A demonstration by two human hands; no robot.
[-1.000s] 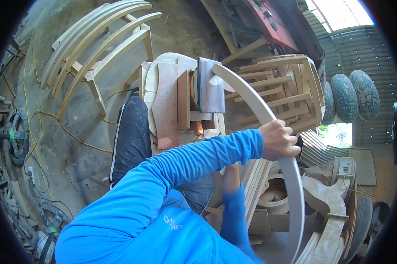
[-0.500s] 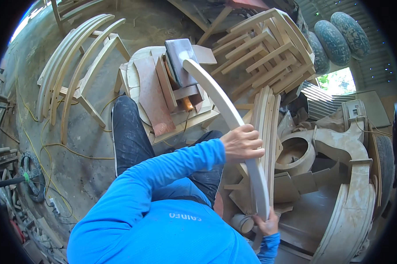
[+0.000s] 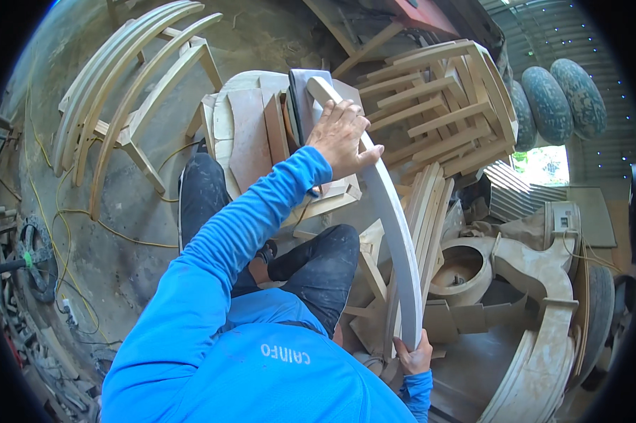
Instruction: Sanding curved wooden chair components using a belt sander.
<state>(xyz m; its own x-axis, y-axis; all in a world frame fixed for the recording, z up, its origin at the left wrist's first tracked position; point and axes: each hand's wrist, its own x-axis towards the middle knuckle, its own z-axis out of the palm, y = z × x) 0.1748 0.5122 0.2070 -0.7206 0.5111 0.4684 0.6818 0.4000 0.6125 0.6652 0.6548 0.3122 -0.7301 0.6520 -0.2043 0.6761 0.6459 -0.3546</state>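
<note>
A long, curved wooden piece (image 3: 395,240) slants from the block-shaped grey sanding surface (image 3: 299,83) down to the lower right. Its far end lies against that surface. My left hand (image 3: 342,137) straddles the piece near this far end, fingers on top and thumb stretched toward its right side. At the near end, my right hand (image 3: 414,354) grips the wood, thumb on its upper face. Under my left forearm and hand, part of the sanding tool is hidden.
Curved wooden frames (image 3: 148,77) stand at far left, with yellow cords (image 3: 134,241) across the floor. Stacked slatted frames (image 3: 438,106) and long boards (image 3: 431,204) lie right. Beyond are a round wooden ring (image 3: 462,271), a large band-saw-like body (image 3: 536,268) and grey rounded rolls (image 3: 550,106).
My left hand has let go around the piece's middle and moved up and away to its far end. The piece has shifted slightly on the sanding surface. My right hand keeps the near end.
</note>
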